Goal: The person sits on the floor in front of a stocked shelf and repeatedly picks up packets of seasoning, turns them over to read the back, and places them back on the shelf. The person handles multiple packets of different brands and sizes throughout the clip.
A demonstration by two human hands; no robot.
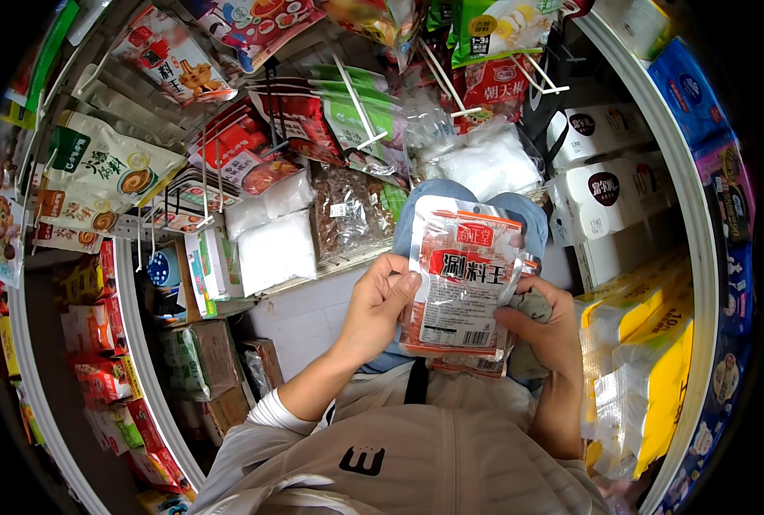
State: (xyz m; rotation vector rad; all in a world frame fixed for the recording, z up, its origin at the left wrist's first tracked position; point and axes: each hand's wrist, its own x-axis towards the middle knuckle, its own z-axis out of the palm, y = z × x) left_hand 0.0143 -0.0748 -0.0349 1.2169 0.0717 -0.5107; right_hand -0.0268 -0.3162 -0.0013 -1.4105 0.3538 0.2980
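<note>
In front of my knees I hold a small stack of red-and-white sauce packets, printed side up. My left hand pinches their left edge, the thumb lying on the front packet. My right hand is closed round the right edge with its thumb on the front. Also in the right hand is a crumpled grey-green cloth, partly hidden by the packets and the fingers. Another packet's edge shows below the front one; how many lie behind it is hidden.
Hanging packets on white hooks fill the rack ahead. Below them lie bags of white goods and a bag of brown dried goods. Tissue packs and yellow packages stand at right; cartons at left.
</note>
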